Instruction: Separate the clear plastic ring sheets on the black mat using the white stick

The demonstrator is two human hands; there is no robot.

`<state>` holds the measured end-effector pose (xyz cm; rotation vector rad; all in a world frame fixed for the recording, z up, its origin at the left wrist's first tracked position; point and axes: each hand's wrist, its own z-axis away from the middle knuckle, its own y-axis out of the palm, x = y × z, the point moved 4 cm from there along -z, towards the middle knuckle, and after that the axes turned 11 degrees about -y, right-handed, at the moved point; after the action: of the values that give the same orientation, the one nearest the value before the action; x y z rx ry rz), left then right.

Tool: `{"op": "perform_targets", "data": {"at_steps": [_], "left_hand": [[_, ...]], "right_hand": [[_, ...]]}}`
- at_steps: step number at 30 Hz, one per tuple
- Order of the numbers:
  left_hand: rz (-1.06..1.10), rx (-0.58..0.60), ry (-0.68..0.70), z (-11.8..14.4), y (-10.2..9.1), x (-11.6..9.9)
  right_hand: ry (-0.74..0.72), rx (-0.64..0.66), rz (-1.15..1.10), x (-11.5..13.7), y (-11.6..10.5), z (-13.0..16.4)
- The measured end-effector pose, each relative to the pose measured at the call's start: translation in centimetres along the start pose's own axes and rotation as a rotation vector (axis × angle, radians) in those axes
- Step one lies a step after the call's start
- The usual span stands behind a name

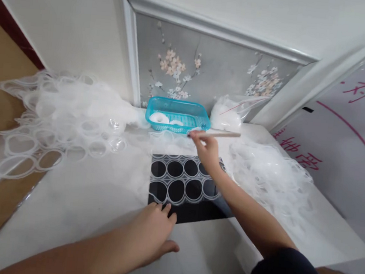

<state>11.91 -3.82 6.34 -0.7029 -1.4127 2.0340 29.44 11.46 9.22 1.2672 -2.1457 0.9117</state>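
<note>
A black sheet lies on the white table, covered in its upper part by a clear film with rows of white-edged circles. My left hand rests at the sheet's near left corner, fingers stretched out and thumb apart, holding nothing. Beyond the sheet's far edge, my right hand grips a thin, light-brown stick-like tool. Its handle points right, and its dark tip is by the front of a blue plastic basket. Inside the basket lie white ring-shaped pieces. The exact kind of tool is unclear.
A large heap of clear ring-cut film covers the table's left side and overhangs its edge. Another heap lies at right. A clear bag of white material stands beside the basket, before a framed flower panel. A whiteboard stands right.
</note>
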Motion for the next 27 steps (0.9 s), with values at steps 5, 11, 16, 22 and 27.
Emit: {"op": "perform_targets", "data": {"at_steps": [5,11,16,22,27], "left_hand": [[0.017,-0.003,-0.034,-0.3,-0.2,0.5],[0.058,-0.151,-0.15,-2.5,-0.8,2.8],[0.005,-0.361,-0.316,-4.1,-0.7,6.8],[-0.101,-0.483,-0.329,-3.1,1.7,8.6],[-0.131,-0.516,-0.286,-1.3,2.0,8.7]], "right_hand": [[0.375,0.048,-0.252,-1.7,-3.3,6.5],[0.773,-0.114,-0.528,-6.5,-8.1,8.1],[0.499,0.028,-0.193,-6.2,-9.3,7.9],[0.173,0.09,0.17,-4.2,-11.8,7.6],[0.56,-0.25,-0.11,-6.5,-13.1,8.7]]}}
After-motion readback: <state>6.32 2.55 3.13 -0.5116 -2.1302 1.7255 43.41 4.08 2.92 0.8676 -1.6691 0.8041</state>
